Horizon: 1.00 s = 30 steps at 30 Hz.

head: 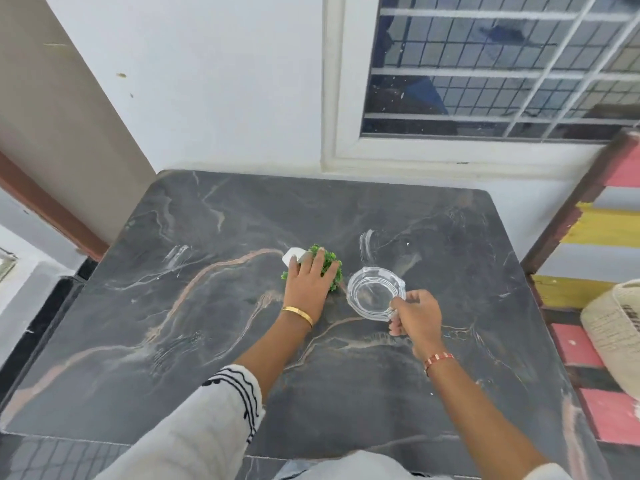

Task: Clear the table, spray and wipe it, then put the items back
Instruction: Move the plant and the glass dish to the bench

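Observation:
A dark marble table (207,306) fills the middle of the view. Near its centre a small green artificial plant (330,263) in a white pot (293,255) lies tipped toward the left. My left hand (308,285) rests over the plant, fingers spread across the leaves and the pot's side. Just to the right sits a clear glass ashtray (374,292). My right hand (415,317) pinches the ashtray's near right rim between thumb and fingers. The ashtray looks empty.
A white wall and a barred window (485,71) stand behind the table. A striped red, yellow and white bench (595,230) lies along the right side, with a woven basket (616,327) on it. Faint streaks mark the tabletop.

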Tool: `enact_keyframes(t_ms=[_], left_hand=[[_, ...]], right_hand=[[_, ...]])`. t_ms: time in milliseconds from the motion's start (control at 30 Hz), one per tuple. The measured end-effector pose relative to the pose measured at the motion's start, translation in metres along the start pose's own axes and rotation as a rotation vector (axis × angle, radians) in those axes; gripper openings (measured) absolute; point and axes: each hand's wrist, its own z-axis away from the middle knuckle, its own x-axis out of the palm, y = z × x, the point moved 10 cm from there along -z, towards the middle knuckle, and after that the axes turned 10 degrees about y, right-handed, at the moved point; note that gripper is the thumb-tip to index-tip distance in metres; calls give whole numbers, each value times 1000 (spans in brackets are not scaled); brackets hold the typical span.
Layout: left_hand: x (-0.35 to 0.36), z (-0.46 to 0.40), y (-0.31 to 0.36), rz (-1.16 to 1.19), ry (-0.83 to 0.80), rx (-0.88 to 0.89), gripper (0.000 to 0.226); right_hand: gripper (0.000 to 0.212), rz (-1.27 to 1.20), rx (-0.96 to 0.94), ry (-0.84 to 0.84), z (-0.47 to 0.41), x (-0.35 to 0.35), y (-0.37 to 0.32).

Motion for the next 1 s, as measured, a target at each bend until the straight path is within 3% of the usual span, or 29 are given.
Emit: enact_keyframes(t_ms=[100, 167, 333, 400, 533, 633, 833, 1000], left_hand=[[-2, -8, 0, -98, 58, 57, 53], [-5, -11, 0, -40, 67, 52, 46], [-8, -18, 0, 147, 95, 70, 18], [-14, -18, -14, 356, 138, -21, 13], [-39, -8, -56, 695, 258, -373, 19], [-33, 8, -71, 793, 227, -568, 20], [-17, 31, -61, 920, 213, -603, 23], [-1, 46, -40, 1118, 147, -543, 73]], right_hand=[[21, -15, 14, 33, 7, -2, 1], [21, -30, 24, 41, 11, -3, 3], [24, -37, 29, 43, 20, -7, 9], [26, -42, 33, 32, 23, -7, 11], [25, -52, 24, 22, 25, -9, 12], [23, -45, 8, 17, 26, -9, 9], [24, -45, 8, 3, 24, -8, 6], [25, -49, 16, 13, 21, -10, 6]])
